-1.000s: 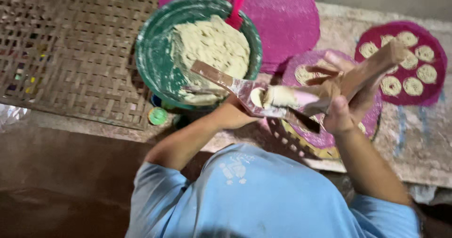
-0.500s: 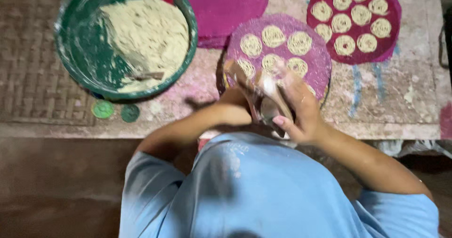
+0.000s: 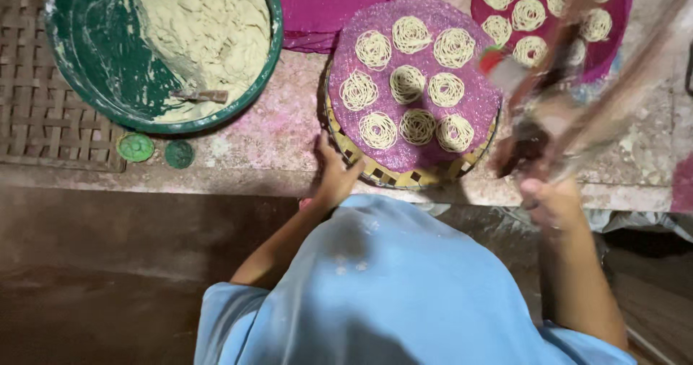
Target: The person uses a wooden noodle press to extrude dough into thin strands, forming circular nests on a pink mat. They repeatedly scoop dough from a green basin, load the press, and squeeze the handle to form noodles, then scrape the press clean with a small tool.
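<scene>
Your left hand (image 3: 333, 179) rests w/ fingers spread on the near-left rim of the woven tray (image 3: 375, 170), steadying it at the counter (image 3: 253, 137) edge. Your right hand (image 3: 552, 202) is closed around a wooden press tool (image 3: 556, 112), held up over the tray's right side; it's motion-blurred, so exact finger placement can't be told.

The tray carries a purple mat (image 3: 473, 101) w/ nine noodle coils (image 3: 408, 83) in rough rows, the near ones close to the mat's edge. For this step, I'd say: keep the left hand flat on the rim, not on the mat, so no coil gets nudged. Hold the press level and clear of the coils; any dough strand hanging off it could drag across the near-right coil. Move it steadily, no swinging.

Farther out: a second purple mat (image 3: 613, 36) w/ more coils sits upper right, partly hidden behind the press. Another bare purple mat (image 3: 325, 4) lies just beyond the tray. Upper left is a green basin (image 3: 86, 69) of pale dough (image 3: 209, 33) w/ a small wooden scraper (image 3: 201, 96) lying in it. Two small green lids (image 3: 136, 148) sit on the counter just below the basin. A woven mat (image 3: 29, 119) covers the far left.
</scene>
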`<state>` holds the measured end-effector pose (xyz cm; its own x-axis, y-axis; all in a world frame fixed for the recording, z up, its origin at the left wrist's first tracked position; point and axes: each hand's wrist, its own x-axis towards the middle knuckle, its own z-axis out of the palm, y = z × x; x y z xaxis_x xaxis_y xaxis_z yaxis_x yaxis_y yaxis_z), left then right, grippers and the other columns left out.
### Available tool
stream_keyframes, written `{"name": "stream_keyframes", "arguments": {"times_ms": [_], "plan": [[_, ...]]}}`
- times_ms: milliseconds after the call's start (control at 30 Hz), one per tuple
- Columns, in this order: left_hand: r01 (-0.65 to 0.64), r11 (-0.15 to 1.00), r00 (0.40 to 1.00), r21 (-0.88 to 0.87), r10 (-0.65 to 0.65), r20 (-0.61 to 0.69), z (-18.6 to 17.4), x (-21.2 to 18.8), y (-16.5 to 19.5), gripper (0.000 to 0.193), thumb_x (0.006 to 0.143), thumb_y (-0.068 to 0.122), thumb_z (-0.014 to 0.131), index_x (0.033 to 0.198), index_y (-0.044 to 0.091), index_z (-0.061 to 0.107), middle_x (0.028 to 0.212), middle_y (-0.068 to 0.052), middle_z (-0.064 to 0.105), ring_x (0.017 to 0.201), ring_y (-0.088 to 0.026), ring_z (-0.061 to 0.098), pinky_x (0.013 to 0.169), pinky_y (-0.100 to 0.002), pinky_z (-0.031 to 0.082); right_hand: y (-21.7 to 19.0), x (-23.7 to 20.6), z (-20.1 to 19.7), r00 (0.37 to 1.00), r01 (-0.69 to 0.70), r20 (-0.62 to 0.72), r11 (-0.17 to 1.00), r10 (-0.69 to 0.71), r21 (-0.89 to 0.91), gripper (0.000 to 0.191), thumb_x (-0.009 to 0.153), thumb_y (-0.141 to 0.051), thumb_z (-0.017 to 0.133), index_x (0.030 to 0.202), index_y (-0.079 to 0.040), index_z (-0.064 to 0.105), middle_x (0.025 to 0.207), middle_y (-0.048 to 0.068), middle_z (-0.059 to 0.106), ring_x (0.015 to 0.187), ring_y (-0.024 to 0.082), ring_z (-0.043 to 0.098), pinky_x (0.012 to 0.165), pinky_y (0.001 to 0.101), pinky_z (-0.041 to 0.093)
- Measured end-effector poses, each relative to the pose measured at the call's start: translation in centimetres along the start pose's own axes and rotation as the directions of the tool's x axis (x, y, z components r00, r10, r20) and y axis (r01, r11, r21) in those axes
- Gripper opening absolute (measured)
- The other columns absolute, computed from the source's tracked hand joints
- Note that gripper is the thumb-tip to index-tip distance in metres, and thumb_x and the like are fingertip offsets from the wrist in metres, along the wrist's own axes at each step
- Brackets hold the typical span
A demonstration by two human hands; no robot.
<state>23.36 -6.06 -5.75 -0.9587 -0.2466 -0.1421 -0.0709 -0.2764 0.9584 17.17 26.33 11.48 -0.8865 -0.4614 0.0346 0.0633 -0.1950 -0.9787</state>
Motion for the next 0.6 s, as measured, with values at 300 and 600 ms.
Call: {"name": "stream_keyframes", "arguments": {"times_ms": [300, 600], "plan": [[-0.048, 0.935, 0.983, 0.351, -0.018, 0.182, -7.5, 12.0, 2.8, 0.051, 0.108, 0.003, 0.058, 0.156, 0.008, 0.044, 0.142, -0.016, 0.067, 0.129, -0.027, 0.063, 0.113, -0.039, 0.048, -0.4, -3.7, -2.0, 0.984, 0.044, -0.178, 0.993, -0.024, 0.105, 0.071, 0.089, -0.032, 0.083, 0.141, -0.002, 0.044, 0.123, 0.015, 0.057, 0.115, 0.027, 0.057, 0.1, 0.0426, 0.048], [-0.092, 0.531, 0.991, 0.842, 0.131, 0.026, -5.1, 20.5, 7.4, 0.059, 0.1, 0.021, 0.064, 0.155, 0.014, 0.043, 0.141, -0.024, 0.056, 0.122, -0.036, 0.05, 0.103, -0.047, 0.04, 2.7, -3.3, -2.5, 0.976, -0.214, -0.046, 0.977, 0.214, -0.002, 0.087, 0.092, -0.062, 0.072, 0.146, 0.001, 0.045, 0.123, 0.015, 0.062, 0.112, 0.026, 0.062, 0.098, 0.0425, 0.052]]}}
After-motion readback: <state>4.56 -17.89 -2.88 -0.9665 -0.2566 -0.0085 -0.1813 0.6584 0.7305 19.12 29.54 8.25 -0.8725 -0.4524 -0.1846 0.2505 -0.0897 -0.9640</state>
